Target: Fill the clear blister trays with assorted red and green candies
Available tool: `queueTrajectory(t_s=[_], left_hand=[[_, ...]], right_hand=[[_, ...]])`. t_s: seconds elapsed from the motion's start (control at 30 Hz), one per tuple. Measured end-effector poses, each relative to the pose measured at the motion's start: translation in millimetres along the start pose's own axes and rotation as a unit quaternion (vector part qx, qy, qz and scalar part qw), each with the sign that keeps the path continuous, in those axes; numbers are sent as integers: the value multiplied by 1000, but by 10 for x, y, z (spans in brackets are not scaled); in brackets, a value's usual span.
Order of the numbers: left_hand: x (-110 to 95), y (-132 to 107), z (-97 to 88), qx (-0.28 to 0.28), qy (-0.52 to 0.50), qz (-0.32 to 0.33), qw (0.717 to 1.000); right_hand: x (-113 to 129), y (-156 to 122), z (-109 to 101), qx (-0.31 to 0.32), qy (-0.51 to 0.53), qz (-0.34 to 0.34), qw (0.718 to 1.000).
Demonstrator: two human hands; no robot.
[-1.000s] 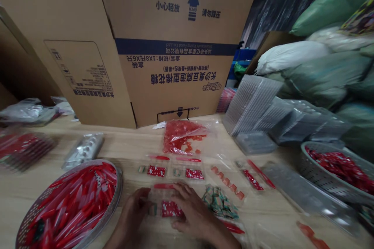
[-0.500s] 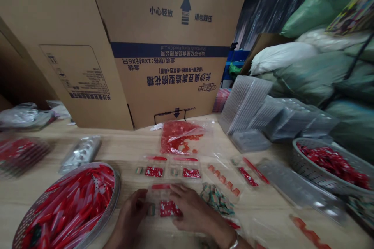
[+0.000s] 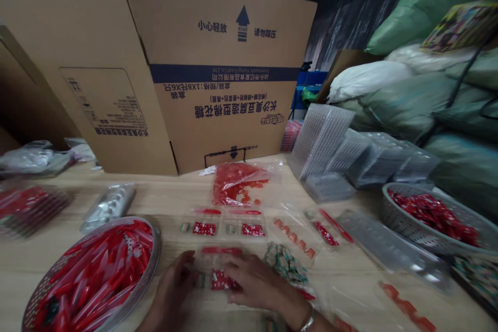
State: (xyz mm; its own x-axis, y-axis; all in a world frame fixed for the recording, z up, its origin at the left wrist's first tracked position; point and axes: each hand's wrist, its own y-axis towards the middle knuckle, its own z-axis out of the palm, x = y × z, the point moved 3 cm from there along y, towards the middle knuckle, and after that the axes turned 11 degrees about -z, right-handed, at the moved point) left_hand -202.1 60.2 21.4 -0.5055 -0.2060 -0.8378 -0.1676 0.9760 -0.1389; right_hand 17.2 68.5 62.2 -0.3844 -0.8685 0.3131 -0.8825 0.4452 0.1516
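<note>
A clear plastic tray, blurred, lies at the front middle between my hands. It holds a red tube [image 3: 221, 250] along its top, a red white-dotted packet [image 3: 220, 280] and a small green-and-beige packet [image 3: 201, 280]. My left hand [image 3: 176, 281] is closed at the tray's left edge, thumb and finger bent against it. My right hand [image 3: 254, 279] reaches over the right side, its fingers closed about the red packet and hiding its right end. Behind stand two filled trays, each with a red tube [image 3: 245, 212], a red packet [image 3: 253, 230] and a small packet [image 3: 231, 229].
A basket of red tubes [image 3: 97, 275] stands left, a basket of red packets [image 3: 436, 218] right. Small green packets [image 3: 286, 263] lie heaped beside my right hand. A bag of orange-red pieces [image 3: 237, 181], stacked clear trays [image 3: 322, 137] and a large carton [image 3: 229, 114] stand behind.
My right hand's fingers have slid down from the red tube onto the red packet. My left hand stays at the tray's left edge. The view has shifted slightly.
</note>
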Motion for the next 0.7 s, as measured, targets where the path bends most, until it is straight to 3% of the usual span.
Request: queueTrajectory(t_s=[0.17,0.33,0.53,0.7], left_hand=[[-35,-33,-38,2,22,40,999],[-67,-30,-48,17,52,70,996],[-84,-112,-37,20,86,83,993],[23,-150,41,27,213,236,948]], right_hand=[[102,65,44,27,-68,-21,997],[252,143,38,-1,-152,-62,986],[332,166,4,6,-178,-52,983],[202,139,27,36,-69,-53,996]])
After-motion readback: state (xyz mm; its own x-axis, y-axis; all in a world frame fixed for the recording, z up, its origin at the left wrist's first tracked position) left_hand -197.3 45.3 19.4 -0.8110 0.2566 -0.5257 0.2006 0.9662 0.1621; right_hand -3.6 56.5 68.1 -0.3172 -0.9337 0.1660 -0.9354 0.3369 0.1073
